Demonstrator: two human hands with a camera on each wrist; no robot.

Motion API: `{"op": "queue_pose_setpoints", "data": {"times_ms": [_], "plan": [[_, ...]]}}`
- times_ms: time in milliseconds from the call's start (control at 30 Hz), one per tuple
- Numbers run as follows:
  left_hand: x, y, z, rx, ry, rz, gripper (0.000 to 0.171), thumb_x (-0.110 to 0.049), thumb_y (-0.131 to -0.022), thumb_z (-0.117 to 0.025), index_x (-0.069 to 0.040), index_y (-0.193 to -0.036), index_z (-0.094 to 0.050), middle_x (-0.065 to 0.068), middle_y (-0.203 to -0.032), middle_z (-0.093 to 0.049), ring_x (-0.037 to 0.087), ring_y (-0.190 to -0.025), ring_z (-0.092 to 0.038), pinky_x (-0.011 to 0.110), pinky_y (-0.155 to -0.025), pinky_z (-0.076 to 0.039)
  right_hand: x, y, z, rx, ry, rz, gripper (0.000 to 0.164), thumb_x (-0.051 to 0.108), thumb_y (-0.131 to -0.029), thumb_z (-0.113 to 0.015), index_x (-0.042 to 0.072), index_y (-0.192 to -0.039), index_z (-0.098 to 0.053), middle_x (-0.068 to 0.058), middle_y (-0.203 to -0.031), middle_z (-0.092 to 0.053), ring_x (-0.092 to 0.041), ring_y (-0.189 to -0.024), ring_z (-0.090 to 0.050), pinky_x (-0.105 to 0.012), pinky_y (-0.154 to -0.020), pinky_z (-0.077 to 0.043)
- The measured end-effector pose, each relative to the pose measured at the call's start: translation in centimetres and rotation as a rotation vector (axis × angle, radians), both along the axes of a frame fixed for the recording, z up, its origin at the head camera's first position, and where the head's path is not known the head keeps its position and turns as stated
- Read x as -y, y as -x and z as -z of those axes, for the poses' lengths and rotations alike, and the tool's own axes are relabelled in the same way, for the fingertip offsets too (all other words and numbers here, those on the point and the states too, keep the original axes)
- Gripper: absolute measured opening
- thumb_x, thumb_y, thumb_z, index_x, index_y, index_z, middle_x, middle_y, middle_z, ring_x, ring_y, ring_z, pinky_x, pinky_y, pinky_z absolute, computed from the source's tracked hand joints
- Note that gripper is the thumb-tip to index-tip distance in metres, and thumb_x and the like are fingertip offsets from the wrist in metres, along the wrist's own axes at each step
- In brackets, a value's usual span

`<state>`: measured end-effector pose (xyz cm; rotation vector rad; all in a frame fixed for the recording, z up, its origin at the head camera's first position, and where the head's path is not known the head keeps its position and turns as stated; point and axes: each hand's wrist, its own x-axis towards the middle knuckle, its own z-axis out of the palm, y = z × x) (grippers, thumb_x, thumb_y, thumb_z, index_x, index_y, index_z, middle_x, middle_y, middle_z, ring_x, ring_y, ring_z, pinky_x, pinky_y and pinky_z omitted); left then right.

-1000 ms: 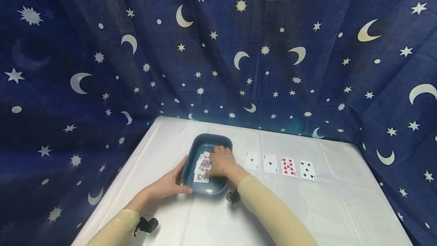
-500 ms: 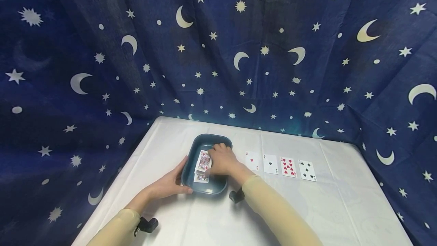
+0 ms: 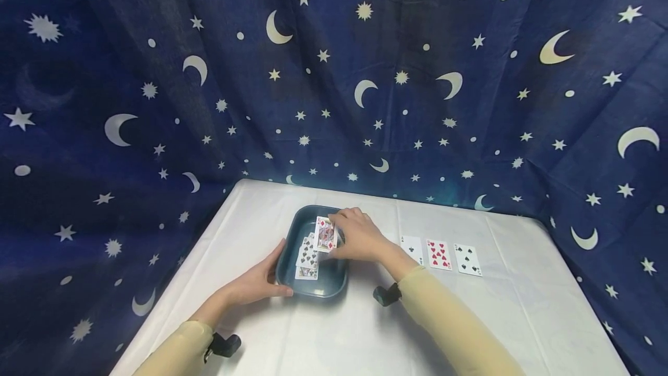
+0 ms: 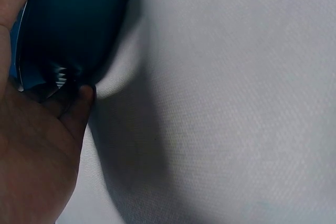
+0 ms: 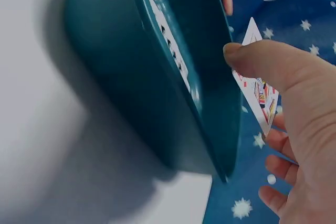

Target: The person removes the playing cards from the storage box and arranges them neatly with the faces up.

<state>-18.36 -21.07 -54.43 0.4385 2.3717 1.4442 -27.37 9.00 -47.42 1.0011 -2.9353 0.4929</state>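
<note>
In the head view, my left hand (image 3: 256,284) holds the left front corner of a dark teal plastic tray (image 3: 326,284). Its thumb lies along the front and the fingers along the left wall; the left wrist view shows them wrapped at the tray's corner (image 4: 79,24). My right hand (image 3: 360,238) pinches a king of diamonds playing card (image 3: 326,234) between thumb and fingers, face up over the tray's right part. The same card (image 5: 262,95) appears tilted in the right wrist view. Inside the tray lie more cards: a black ten-like pip card (image 3: 307,255) partly over a face card (image 3: 306,273).
Right of the tray lies a row of face-up cards: the ace of clubs (image 3: 411,247), a red hearts card (image 3: 439,255) and a black spades card (image 3: 468,260). A white cloth (image 3: 522,306) covers the table. A blue star-and-moon curtain (image 3: 334,74) hangs behind.
My right hand has lifted the king of diamonds off the other cards and moved right and away, baring the black pip card. It now hides the ace of hearts. The left hand stays put.
</note>
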Motion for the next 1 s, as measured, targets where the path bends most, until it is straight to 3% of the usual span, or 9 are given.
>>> {"op": "queue_pose_setpoints", "data": {"times_ms": [233,467,667,1000], "plan": [[-0.1,0.0,0.3,0.001,0.018,-0.007,0.124,-0.031,-0.081,-0.089,-0.022,-0.166,0.001,0.009,-0.171,-0.005,0.032,-0.154,-0.02,0.046,-0.119,-0.029,-5.0,0.1,-0.9,0.006,0.038,0.038,0.092,0.048,-0.073,-0.085,0.013,-0.151,-0.051,-0.008,-0.143,-0.052,-0.028,-0.133,-0.041,-0.05,-0.113,-0.036],[-0.1,-0.1,-0.1,0.013,0.029,-0.012,0.125,-0.031,-0.081,-0.088,-0.02,-0.166,0.002,0.009,-0.171,-0.003,0.032,-0.154,-0.017,0.046,-0.119,-0.03,-10.8,0.2,-0.8,0.042,0.072,0.098,0.091,0.039,-0.073,-0.089,0.013,-0.151,-0.05,-0.01,-0.147,-0.049,-0.032,-0.139,-0.037,-0.056,-0.116,-0.032],[0.0,-0.1,-0.1,0.016,0.023,-0.01,0.124,-0.031,-0.082,-0.088,-0.02,-0.166,0.003,0.009,-0.172,-0.001,0.032,-0.155,-0.014,0.045,-0.119,-0.029,-14.6,-0.2,-0.7,0.066,0.059,0.143,0.091,0.031,-0.075,-0.091,0.013,-0.153,-0.048,-0.014,-0.151,-0.045,-0.036,-0.14,-0.034,-0.062,-0.113,-0.034],[0.0,-0.1,-0.1,0.013,0.017,-0.005,0.125,-0.03,-0.082,-0.088,-0.018,-0.166,0.003,0.007,-0.172,-0.002,0.029,-0.155,-0.014,0.044,-0.119,-0.028,-22.4,-0.7,0.1,0.131,0.012,0.284,0.09,0.029,-0.077,-0.089,0.011,-0.154,-0.045,-0.021,-0.151,-0.04,-0.042,-0.136,-0.033,-0.07,-0.106,-0.037]]}}
